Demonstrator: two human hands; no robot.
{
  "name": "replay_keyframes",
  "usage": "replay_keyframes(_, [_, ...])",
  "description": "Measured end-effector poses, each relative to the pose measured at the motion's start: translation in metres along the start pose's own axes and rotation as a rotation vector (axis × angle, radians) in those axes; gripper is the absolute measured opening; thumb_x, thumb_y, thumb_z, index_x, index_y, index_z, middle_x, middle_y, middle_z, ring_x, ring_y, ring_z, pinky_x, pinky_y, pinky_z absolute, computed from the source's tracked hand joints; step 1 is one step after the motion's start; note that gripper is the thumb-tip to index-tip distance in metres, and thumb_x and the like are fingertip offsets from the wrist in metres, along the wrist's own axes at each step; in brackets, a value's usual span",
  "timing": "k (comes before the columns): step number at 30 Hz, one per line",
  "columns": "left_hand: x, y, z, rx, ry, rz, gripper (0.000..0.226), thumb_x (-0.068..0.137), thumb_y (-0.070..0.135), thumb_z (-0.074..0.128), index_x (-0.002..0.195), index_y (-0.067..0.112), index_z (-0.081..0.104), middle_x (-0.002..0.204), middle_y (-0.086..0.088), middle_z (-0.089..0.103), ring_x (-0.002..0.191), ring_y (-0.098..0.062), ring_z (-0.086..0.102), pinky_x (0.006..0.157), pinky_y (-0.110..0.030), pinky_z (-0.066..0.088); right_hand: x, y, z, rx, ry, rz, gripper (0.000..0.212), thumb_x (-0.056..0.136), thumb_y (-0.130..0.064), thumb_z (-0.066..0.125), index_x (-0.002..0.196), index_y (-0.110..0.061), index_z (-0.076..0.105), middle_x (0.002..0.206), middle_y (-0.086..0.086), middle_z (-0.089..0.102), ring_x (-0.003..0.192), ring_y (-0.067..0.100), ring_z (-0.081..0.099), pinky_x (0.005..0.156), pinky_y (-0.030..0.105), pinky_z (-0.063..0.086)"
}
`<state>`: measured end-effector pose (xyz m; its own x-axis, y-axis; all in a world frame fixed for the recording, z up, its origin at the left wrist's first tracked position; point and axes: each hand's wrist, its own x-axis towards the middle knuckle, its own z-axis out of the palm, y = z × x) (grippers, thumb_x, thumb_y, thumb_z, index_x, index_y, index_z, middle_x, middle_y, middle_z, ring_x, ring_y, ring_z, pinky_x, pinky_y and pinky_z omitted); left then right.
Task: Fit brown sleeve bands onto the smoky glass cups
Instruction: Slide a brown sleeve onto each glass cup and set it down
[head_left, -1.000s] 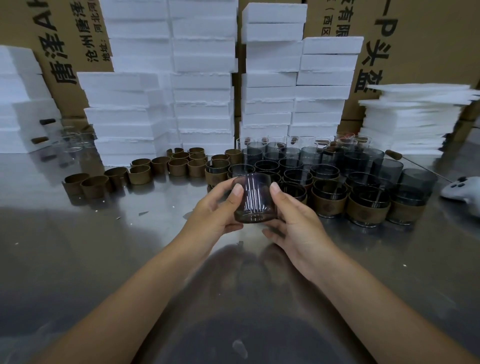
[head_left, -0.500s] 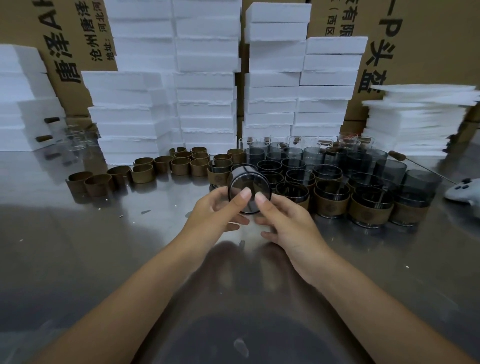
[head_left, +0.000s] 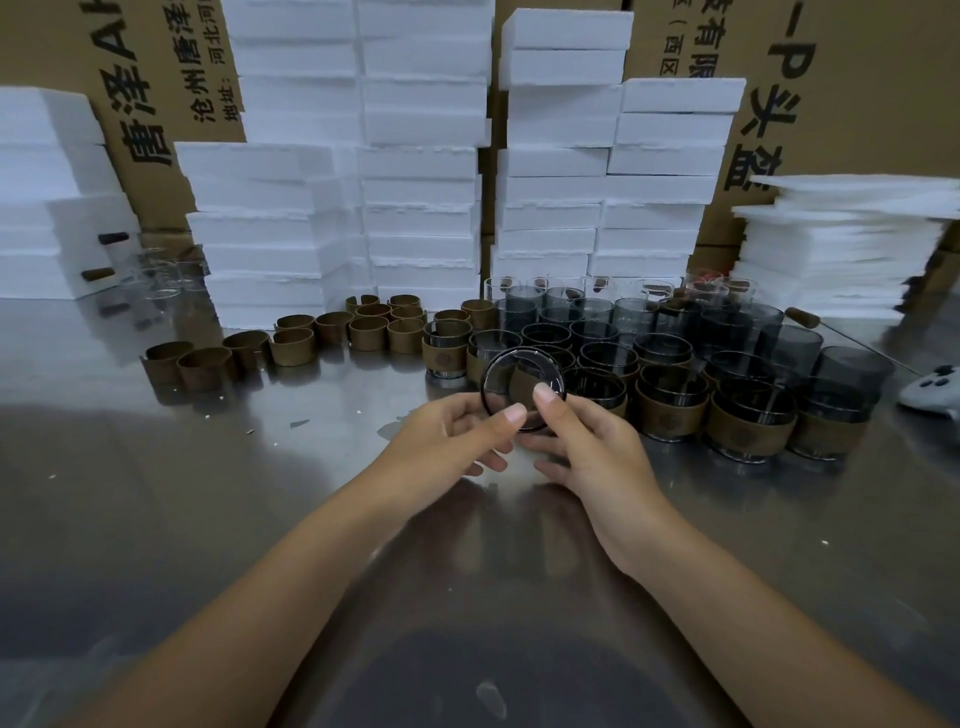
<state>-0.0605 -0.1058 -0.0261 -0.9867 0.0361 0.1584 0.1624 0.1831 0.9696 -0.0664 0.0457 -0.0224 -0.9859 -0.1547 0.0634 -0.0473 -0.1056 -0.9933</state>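
Both my hands hold one bare smoky glass cup (head_left: 511, 371) above the steel table, tipped so a round end faces me. My left hand (head_left: 457, 434) grips its left side and my right hand (head_left: 587, 441) grips its right side, thumbs on the near rim. Loose brown sleeve bands (head_left: 291, 347) lie in a row at the left. Banded cups (head_left: 753, 423) stand in the front right rows, with bare smoky cups (head_left: 602, 312) behind them.
Stacks of white foam blocks (head_left: 415, 171) and cardboard boxes (head_left: 857, 78) wall off the back. Thin foam sheets (head_left: 841, 244) are piled at the right. A white controller (head_left: 935, 389) lies at the right edge. The steel table (head_left: 156, 493) spreads before me.
The cup has been tipped from side-on to end-on and raised slightly toward the cup rows. Both thumbs have shifted onto its near rim.
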Motion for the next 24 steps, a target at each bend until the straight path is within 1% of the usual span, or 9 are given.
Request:
replay_keyframes(6, [0.003, -0.008, -0.001, 0.019, -0.014, 0.02, 0.055, 0.062, 0.071, 0.066, 0.096, 0.028, 0.065, 0.071, 0.011, 0.07, 0.071, -0.007, 0.068, 0.072, -0.027, 0.049, 0.002, 0.002, -0.002, -0.003, -0.001, -0.025, 0.073, 0.062, -0.05, 0.067, 0.124, -0.012, 0.06, 0.107, 0.004, 0.072, 0.098, 0.017, 0.069, 0.096, 0.039, 0.051])
replay_keyframes(11, [0.01, -0.006, -0.006, -0.027, -0.038, -0.007, 0.067, 0.062, 0.083, 0.058, 0.098, 0.027, 0.067, 0.077, 0.009, 0.073, 0.076, -0.008, 0.07, 0.073, -0.024, 0.047, 0.001, 0.005, -0.002, 0.023, 0.029, -0.024, 0.063, 0.064, -0.051, 0.066, 0.113, -0.011, 0.066, 0.104, 0.005, 0.073, 0.098, 0.021, 0.069, 0.097, 0.04, 0.051])
replay_keyframes(13, [0.02, -0.006, -0.015, -0.131, 0.061, -0.064, 0.063, 0.069, 0.077, 0.046, 0.098, 0.025, 0.067, 0.075, 0.005, 0.073, 0.077, -0.011, 0.07, 0.071, -0.026, 0.047, 0.004, 0.007, -0.002, 0.058, 0.062, -0.004, 0.056, 0.069, -0.046, 0.068, 0.111, -0.009, 0.067, 0.101, 0.007, 0.074, 0.098, 0.025, 0.069, 0.098, 0.042, 0.05])
replay_keyframes(14, [0.026, -0.006, -0.022, -0.155, 0.15, -0.094, 0.054, 0.078, 0.069, 0.044, 0.098, 0.024, 0.067, 0.075, 0.006, 0.072, 0.078, -0.013, 0.069, 0.072, -0.028, 0.048, 0.006, 0.007, -0.002, 0.069, 0.079, 0.008, 0.055, 0.069, -0.046, 0.068, 0.109, -0.007, 0.067, 0.099, 0.008, 0.074, 0.098, 0.026, 0.069, 0.097, 0.043, 0.051])
replay_keyframes(16, [0.039, -0.011, -0.038, -0.128, 0.344, -0.142, 0.029, 0.094, 0.044, 0.051, 0.099, 0.02, 0.067, 0.084, 0.003, 0.071, 0.085, -0.015, 0.067, 0.076, -0.03, 0.051, 0.008, 0.009, -0.002, 0.062, 0.101, 0.018, 0.067, 0.06, -0.053, 0.067, 0.108, -0.007, 0.067, 0.094, 0.009, 0.074, 0.096, 0.026, 0.069, 0.092, 0.042, 0.053])
replay_keyframes(18, [0.052, -0.017, -0.058, 0.011, 0.47, -0.127, 0.015, 0.095, 0.028, 0.055, 0.101, 0.018, 0.064, 0.096, -0.001, 0.068, 0.088, -0.015, 0.065, 0.076, -0.028, 0.049, 0.01, 0.011, -0.001, 0.035, 0.114, 0.011, 0.076, 0.052, -0.06, 0.065, 0.107, -0.008, 0.066, 0.091, 0.007, 0.074, 0.093, 0.024, 0.07, 0.085, 0.039, 0.055])
replay_keyframes(20, [0.063, -0.023, -0.081, 0.256, 0.531, -0.057, 0.012, 0.094, 0.021, 0.057, 0.104, 0.017, 0.062, 0.1, -0.002, 0.065, 0.09, -0.016, 0.06, 0.076, -0.026, 0.043, 0.012, 0.014, -0.001, 0.021, 0.118, 0.003, 0.077, 0.049, -0.062, 0.065, 0.105, -0.009, 0.067, 0.09, 0.007, 0.074, 0.092, 0.024, 0.07, 0.083, 0.04, 0.055])
replay_keyframes(22, [0.072, -0.03, -0.107, 0.538, 0.567, -0.015, 0.02, 0.092, 0.017, 0.058, 0.112, 0.012, 0.061, 0.106, -0.004, 0.062, 0.097, -0.019, 0.057, 0.084, -0.03, 0.043, 0.015, 0.016, 0.0, 0.023, 0.118, 0.004, 0.077, 0.048, -0.062, 0.065, 0.104, -0.009, 0.066, 0.091, 0.007, 0.074, 0.09, 0.024, 0.07, 0.084, 0.04, 0.055])
replay_keyframes(24, [0.08, -0.036, -0.133, 0.811, 0.584, 0.002, 0.031, 0.09, 0.015, 0.059, 0.12, 0.007, 0.058, 0.116, -0.012, 0.059, 0.106, -0.027, 0.055, 0.092, -0.04, 0.045, 0.018, 0.018, 0.001, 0.031, 0.117, 0.004, 0.077, 0.047, -0.062, 0.065, 0.103, -0.01, 0.066, 0.088, 0.005, 0.074, 0.086, 0.021, 0.071, 0.08, 0.036, 0.056])
